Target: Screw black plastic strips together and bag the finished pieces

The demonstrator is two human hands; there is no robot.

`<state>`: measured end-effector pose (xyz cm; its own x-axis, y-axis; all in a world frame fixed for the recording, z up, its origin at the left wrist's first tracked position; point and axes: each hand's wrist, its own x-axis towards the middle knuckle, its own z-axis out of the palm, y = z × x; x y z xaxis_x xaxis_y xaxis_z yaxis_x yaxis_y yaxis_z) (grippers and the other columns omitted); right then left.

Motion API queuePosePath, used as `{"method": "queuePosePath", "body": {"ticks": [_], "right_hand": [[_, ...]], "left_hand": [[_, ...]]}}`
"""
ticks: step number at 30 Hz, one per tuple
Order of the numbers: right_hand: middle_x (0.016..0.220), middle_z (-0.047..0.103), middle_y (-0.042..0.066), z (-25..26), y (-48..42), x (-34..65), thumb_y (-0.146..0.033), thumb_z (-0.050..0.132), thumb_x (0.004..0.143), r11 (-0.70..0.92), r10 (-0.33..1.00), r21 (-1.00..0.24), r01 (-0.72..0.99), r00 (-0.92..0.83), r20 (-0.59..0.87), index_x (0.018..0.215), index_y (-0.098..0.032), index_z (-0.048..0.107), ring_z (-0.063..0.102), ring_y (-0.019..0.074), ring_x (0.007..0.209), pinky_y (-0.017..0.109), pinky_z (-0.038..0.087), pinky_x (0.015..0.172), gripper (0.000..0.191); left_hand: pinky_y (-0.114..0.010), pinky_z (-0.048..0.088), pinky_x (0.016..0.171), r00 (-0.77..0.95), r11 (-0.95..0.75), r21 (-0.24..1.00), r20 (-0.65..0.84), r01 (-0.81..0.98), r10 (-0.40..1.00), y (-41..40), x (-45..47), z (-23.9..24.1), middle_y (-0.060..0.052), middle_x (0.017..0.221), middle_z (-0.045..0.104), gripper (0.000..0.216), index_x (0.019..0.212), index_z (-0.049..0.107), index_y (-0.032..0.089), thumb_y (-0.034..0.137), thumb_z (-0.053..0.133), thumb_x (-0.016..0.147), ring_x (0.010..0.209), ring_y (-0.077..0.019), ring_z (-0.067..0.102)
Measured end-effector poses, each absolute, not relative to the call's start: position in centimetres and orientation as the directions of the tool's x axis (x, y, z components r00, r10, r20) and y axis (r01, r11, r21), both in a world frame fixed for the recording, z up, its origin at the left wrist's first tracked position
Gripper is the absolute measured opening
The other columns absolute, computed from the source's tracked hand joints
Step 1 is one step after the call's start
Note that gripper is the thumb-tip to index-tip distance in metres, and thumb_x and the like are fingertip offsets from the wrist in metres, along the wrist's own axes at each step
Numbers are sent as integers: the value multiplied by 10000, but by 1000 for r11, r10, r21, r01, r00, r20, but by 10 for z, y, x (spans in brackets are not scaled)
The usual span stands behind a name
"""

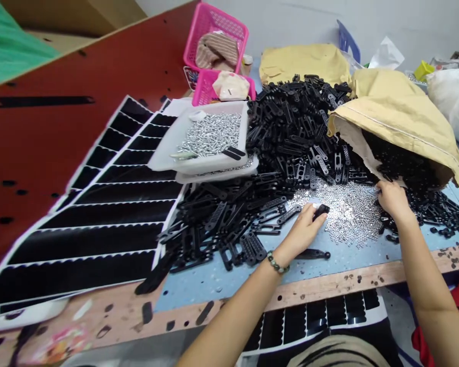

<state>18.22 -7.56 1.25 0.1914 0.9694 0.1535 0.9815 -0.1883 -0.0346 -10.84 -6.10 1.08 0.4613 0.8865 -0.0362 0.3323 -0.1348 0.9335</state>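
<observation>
one black part (321, 210) clamped in left grip (305, 227), between thumb and fingers, above the counter (382, 260). right grip (393, 200): fingers bunched at the mouth of the yellow sack (409, 112); cannot tell whether anything is clamped. silver metal pieces (354, 216) spread between the grips. black part pile (290, 122) beyond left grip; white tray (162, 153) of silver fasteners (212, 132) farther to its left.

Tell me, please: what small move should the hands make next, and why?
Probably the right hand should pick up one of the small black pieces: it is at the open yellow sack, where many lie, while the left hand holds a black part.
</observation>
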Motion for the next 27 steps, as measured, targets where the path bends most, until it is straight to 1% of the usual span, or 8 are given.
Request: {"method": "queuePosePath", "body": {"ticks": [5,9,12,14,16,18,23,27], "right_hand": [[872,666,119,11,-99,192,-111,543,806,-45,986,-41,998,51,160,834,-202,700,523,317,948,497,394,820,183],[944,587,94,19,-110,167,-276,507,887,54,953,-496,867,103,284,990,-212,673,555,248,892,458,464,815,206],[1034,542,79,23,-118,114,-360,458,923,138,954,-848,512,160,252,1069,-243,605,589,189,832,389,528,746,238],[1046,544,79,21,-120,73,-374,411,943,150,937,-949,276,266,225,1091,-236,543,608,171,833,381,540,765,242],[1006,564,65,17,-117,40,-384,397,948,148,906,-983,108,383,179,1111,-230,497,610,154,811,359,541,763,246],[929,576,48,13,-112,19,-394,406,941,148,891,-988,38,428,150,1107,-218,496,597,141,754,330,536,724,259],[883,600,44,16,-107,11,-392,476,899,189,915,-974,123,339,221,1035,-213,594,591,157,733,339,512,723,254],[918,620,52,28,-115,28,-360,552,866,245,942,-952,183,186,279,1025,-226,619,594,183,802,319,499,681,219]], "left_hand": [[-369,435,885,545,-295,887,60,355,836,-64,-112,21,-38,948,564,106,942,588,191,238,526,869,929,-200,543],[-395,414,955,502,-306,885,98,352,860,-71,-111,28,-49,987,556,120,954,621,194,203,565,848,1006,-214,526],[-393,437,938,370,-166,963,78,212,926,-78,-105,29,-45,1010,547,195,1027,589,201,222,586,833,994,-202,531],[-359,483,857,307,41,999,-40,4,951,-85,-100,28,-38,997,549,224,1043,530,193,256,582,835,920,-174,558],[-324,498,794,299,200,972,-155,-126,942,-95,-96,26,-23,935,555,234,989,502,183,278,613,807,856,-155,569],[-303,490,755,340,246,966,-204,-83,918,-105,-96,24,-5,851,561,247,945,518,175,263,657,760,805,-151,569],[-313,462,737,510,39,975,-148,217,847,-115,-109,31,-12,808,604,123,847,591,180,207,647,741,785,-179,574],[-281,469,635,567,218,969,-245,115,787,-107,-121,38,-15,824,618,126,959,495,194,289,482,877,659,-139,591]]}}
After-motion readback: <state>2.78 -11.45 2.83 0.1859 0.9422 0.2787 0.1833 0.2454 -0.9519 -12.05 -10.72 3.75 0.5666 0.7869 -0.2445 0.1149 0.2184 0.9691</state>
